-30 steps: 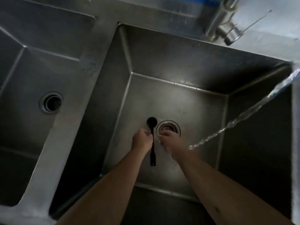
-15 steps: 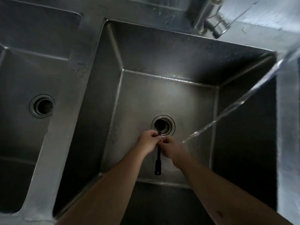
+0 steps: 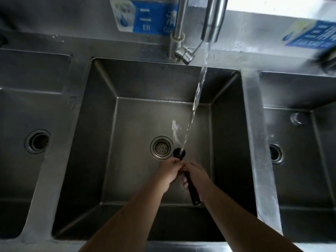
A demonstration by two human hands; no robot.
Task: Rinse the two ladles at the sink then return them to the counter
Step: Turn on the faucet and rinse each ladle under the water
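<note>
A small black ladle (image 3: pixel 193 190) is held low in the middle sink basin (image 3: pixel 101 135). Its round bowl sits right under the running water stream (image 3: pixel 199 88), and water splashes up off it. My left hand (image 3: pixel 170 172) grips the ladle just below the bowl. My right hand (image 3: pixel 197 175) is closed on the handle, whose dark end sticks out toward me between my forearms. Only one ladle is in view.
The steel tap (image 3: pixel 212 20) stands above the basin's back edge, with its lever (image 3: pixel 183 53) below. A strainer drain (image 3: pixel 161 147) lies just left of the ladle bowl. More basins flank it, left (image 3: pixel 21 106) and right (image 3: pixel 298 124). Blue labels are on the back wall.
The view has tilted up, so the tap and the right basin show. The ladle bowl, earlier beside the stream, is now under it and water splashes off it.
</note>
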